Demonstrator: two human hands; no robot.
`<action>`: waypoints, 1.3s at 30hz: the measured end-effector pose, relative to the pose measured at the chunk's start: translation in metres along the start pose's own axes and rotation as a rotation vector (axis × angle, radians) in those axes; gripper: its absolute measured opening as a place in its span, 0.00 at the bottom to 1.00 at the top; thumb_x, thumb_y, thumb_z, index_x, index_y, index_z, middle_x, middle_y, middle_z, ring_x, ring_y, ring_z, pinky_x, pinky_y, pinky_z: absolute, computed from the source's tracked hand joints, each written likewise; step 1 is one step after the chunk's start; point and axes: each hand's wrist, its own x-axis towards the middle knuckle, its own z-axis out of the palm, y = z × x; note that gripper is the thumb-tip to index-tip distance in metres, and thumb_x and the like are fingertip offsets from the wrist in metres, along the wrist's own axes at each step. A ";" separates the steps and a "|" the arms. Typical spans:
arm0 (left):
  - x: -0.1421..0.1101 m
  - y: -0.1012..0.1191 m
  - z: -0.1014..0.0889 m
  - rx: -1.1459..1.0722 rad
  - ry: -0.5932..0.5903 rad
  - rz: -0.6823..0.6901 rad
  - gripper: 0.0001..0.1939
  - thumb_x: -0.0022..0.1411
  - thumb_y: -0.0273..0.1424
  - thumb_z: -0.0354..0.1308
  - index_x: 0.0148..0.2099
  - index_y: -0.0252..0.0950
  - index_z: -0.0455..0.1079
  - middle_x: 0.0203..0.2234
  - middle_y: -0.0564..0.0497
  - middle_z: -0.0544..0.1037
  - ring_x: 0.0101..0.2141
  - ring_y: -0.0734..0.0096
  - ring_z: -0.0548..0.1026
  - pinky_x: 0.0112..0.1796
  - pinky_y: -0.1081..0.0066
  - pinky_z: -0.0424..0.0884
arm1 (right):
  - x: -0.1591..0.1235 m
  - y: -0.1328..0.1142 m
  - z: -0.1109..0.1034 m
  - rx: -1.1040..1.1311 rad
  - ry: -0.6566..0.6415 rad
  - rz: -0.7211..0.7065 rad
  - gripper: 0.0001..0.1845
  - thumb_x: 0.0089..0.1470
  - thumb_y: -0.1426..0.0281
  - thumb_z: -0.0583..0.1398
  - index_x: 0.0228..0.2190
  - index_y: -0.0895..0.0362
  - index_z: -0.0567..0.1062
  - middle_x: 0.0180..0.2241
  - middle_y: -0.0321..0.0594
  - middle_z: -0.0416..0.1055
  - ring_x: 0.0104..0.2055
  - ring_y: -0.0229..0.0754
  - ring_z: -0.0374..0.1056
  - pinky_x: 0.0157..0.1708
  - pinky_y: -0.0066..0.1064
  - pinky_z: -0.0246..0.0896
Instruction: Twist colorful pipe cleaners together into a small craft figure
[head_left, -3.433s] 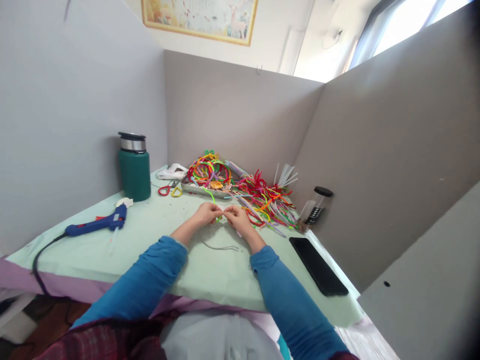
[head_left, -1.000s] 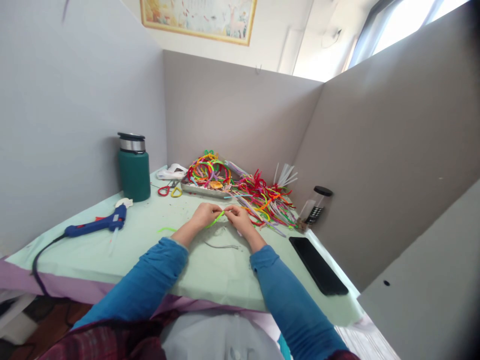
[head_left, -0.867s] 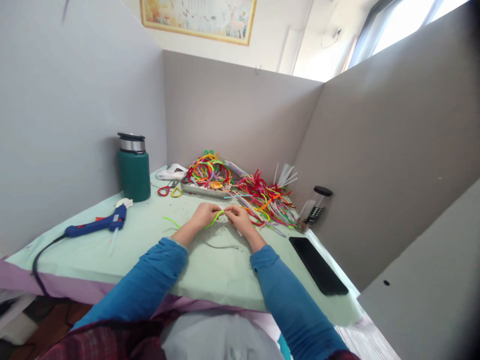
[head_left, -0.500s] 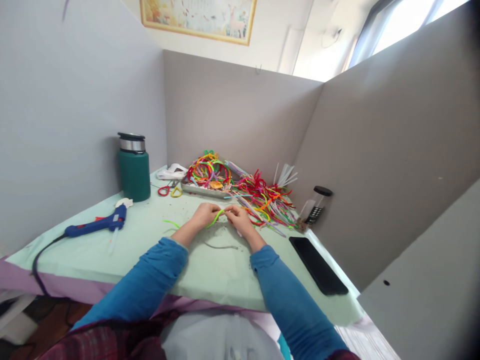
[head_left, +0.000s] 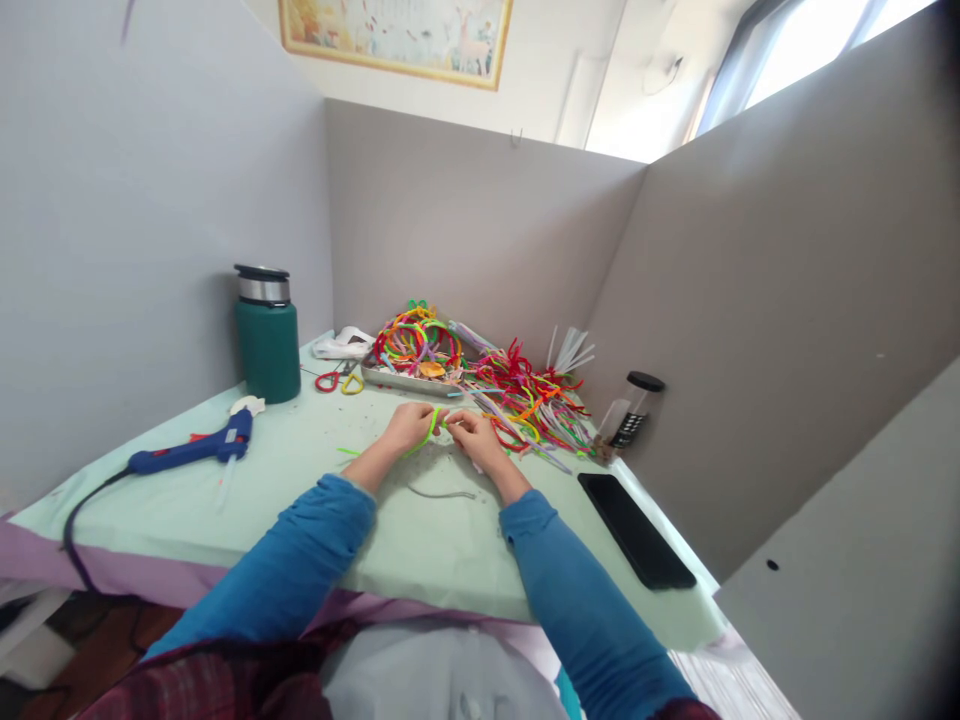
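Note:
A bright green pipe cleaner [head_left: 433,428] runs between my two hands above the middle of the table. My left hand [head_left: 407,427] is closed on it, and its loose end shows past my left wrist. The fingers of my right hand [head_left: 472,436] pinch the pipe cleaner close to my left fingertips; the exact grip is too small to make out. On the table just below my hands lies a thin grey bent strand [head_left: 442,494].
Behind my hands a metal tray [head_left: 412,382] holds colourful loops, beside a heap of pipe cleaners [head_left: 529,395]. Scissors [head_left: 351,384], a green bottle [head_left: 268,335] and a blue glue gun [head_left: 195,448] stand or lie left. A black phone [head_left: 636,530] and clear jar [head_left: 634,410] are right.
The green pipe cleaner has shifted in my fingers and now bends upright beside my left fingertips. Its loose end by the left wrist has drawn in to the right.

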 end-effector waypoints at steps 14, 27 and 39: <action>-0.002 0.016 -0.008 -0.489 -0.146 -0.459 0.49 0.46 0.70 0.32 0.27 0.29 0.73 0.21 0.41 0.76 0.13 0.74 0.62 0.17 0.71 0.53 | -0.001 -0.001 0.001 0.011 -0.030 0.011 0.09 0.47 0.65 0.58 0.31 0.56 0.73 0.15 0.30 0.60 0.18 0.34 0.52 0.19 0.26 0.46; 0.001 -0.004 -0.003 -0.474 -0.165 -0.253 0.25 0.42 0.48 0.67 0.33 0.30 0.72 0.22 0.48 0.74 0.24 0.72 0.71 0.23 0.74 0.65 | 0.001 0.003 0.000 0.002 -0.002 0.008 0.10 0.48 0.65 0.57 0.31 0.57 0.73 0.15 0.30 0.60 0.18 0.34 0.53 0.20 0.26 0.47; 0.003 -0.004 0.002 0.058 -0.035 0.097 0.11 0.52 0.33 0.56 0.22 0.33 0.72 0.16 0.54 0.71 0.22 0.75 0.66 0.26 0.74 0.58 | 0.001 0.001 -0.001 -0.004 0.015 0.041 0.09 0.47 0.65 0.57 0.31 0.57 0.72 0.15 0.29 0.61 0.17 0.33 0.52 0.19 0.25 0.46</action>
